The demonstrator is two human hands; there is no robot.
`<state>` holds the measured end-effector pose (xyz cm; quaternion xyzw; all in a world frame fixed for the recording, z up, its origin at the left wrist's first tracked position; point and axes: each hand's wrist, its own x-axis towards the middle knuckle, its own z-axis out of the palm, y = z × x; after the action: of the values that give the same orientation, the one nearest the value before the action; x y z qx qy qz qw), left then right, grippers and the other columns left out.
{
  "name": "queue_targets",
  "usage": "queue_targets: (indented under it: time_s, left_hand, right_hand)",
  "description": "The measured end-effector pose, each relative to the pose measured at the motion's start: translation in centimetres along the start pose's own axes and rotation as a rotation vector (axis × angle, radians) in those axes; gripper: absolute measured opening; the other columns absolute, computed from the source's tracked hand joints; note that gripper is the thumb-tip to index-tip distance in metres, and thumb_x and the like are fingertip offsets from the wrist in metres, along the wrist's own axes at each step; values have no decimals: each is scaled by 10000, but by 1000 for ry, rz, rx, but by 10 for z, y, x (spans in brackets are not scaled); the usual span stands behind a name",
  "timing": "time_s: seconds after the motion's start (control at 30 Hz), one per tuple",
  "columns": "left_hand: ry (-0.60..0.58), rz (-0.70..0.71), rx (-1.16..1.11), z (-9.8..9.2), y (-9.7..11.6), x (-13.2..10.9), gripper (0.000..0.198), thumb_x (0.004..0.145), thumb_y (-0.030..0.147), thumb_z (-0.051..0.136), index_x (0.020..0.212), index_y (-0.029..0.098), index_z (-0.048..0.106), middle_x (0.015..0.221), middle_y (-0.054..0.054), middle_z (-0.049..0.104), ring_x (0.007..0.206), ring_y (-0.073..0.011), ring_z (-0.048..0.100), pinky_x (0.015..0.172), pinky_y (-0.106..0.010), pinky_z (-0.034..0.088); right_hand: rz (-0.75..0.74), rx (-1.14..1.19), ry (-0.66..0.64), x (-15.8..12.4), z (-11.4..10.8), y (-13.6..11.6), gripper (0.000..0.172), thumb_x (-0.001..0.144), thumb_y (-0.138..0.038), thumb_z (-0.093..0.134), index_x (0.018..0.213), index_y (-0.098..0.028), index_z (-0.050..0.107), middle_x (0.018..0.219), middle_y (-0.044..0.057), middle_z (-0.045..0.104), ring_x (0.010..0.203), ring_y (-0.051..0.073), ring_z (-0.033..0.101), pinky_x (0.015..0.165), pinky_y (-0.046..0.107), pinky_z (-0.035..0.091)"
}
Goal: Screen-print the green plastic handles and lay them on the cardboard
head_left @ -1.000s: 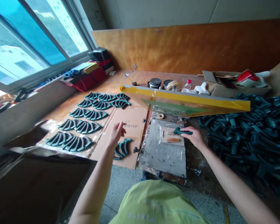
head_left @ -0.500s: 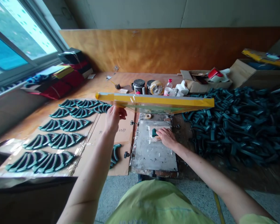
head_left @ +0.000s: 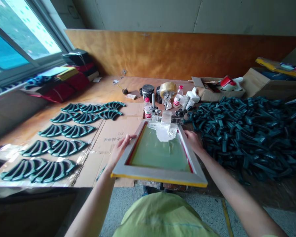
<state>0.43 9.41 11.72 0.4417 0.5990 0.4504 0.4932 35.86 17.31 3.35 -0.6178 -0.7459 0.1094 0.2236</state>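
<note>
A screen printing frame (head_left: pixel 160 173) with grey bars and yellow tape along its front edge lies lowered before me, its near end slightly raised. My left hand (head_left: pixel 121 147) grips its left bar; my right hand (head_left: pixel 192 140) holds the right bar, fingers partly hidden behind it. White ink (head_left: pixel 172 131) is smeared over the far end of the green mesh (head_left: pixel 158 153), where a pale squeegee blade (head_left: pixel 166 118) stands. The frame hides the metal base plate and the small dark green part on it. Metal clamps (head_left: pixel 181 112) stand behind the frame.
Curved dark green parts (head_left: pixel 69 148) lie in rows on cardboard (head_left: pixel 93 164) at left. A large heap of similar parts (head_left: pixel 236 138) covers the right side. Bottles (head_left: pixel 147 110), a black tub (head_left: pixel 148 90), a tape roll (head_left: pixel 168 89) and an open carton (head_left: pixel 218 92) stand behind.
The frame has swung down from its raised, edge-on position over the base plate. My right hand has left the small green part and taken the frame's right bar; my left hand has come down and nearer.
</note>
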Motion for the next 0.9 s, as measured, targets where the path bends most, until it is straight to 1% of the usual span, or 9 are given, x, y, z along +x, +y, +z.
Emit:
queue_targets:
  time_s: [0.07,0.17,0.23,0.3,0.47,0.6,0.73,0.8,0.9]
  left_hand:
    - [-33,-120,4,0,-28,-11,616,773,597,626,1256,215,636,910,-40,719,768,-188,659,637,-267,515]
    - [-8,-191,10,6,-66,-14,838,736,550,679,1471,251,410,772,10,696,638,-163,640,559,-251,488]
    - [22,-193,53,11,-83,-11,875,721,539,687,1485,238,385,703,33,666,581,-148,616,527,-240,468]
    - [36,-186,74,13,-93,-7,847,723,539,679,1467,230,419,694,37,659,580,-144,611,528,-236,465]
    - [32,-190,53,11,-102,-5,744,723,557,677,1370,211,546,727,8,675,660,-166,641,579,-250,489]
    - [20,-189,35,9,-109,-5,731,723,576,675,1345,208,569,780,-19,695,720,-191,656,613,-269,504]
    - [22,-196,59,10,-116,-2,720,745,613,640,1339,213,566,793,-19,695,721,-185,655,621,-266,503]
    - [25,-194,71,10,-116,-2,711,751,626,629,1325,210,576,785,-18,695,707,-179,653,618,-262,500]
    - [27,-190,57,10,-111,-2,716,723,620,661,1299,200,600,777,-21,703,693,-180,656,616,-264,502]
  right_hand:
    - [-4,10,110,18,-16,1,367,919,-268,496,1262,-202,606,1202,129,654,1126,286,593,983,471,466]
    - [-169,-15,180,49,-19,-28,502,832,-263,657,1313,-172,546,1361,147,524,1245,294,489,1046,464,416]
    - [-251,-104,111,66,-11,-54,512,775,-225,724,1258,-155,570,1320,157,534,1211,311,491,1006,462,434]
    - [-257,-190,-11,75,0,-74,378,762,-182,730,1125,-161,628,1153,144,619,1093,301,543,917,423,469]
    - [-217,-218,-255,50,17,-82,113,814,-121,630,904,-163,681,885,107,680,901,258,593,787,351,464]
    - [-457,-112,-324,10,2,-67,301,784,17,511,904,-180,703,896,73,692,908,216,590,773,309,444]
    - [-617,-42,-427,8,-18,-55,360,698,63,529,850,-208,711,849,29,685,881,189,600,747,268,432]
    - [-588,-28,-426,17,-19,-55,310,701,43,558,794,-213,705,820,14,679,832,177,604,713,253,429]
    - [-495,-18,-251,18,-4,-58,282,746,28,548,823,-193,707,849,40,686,843,191,598,719,272,448]
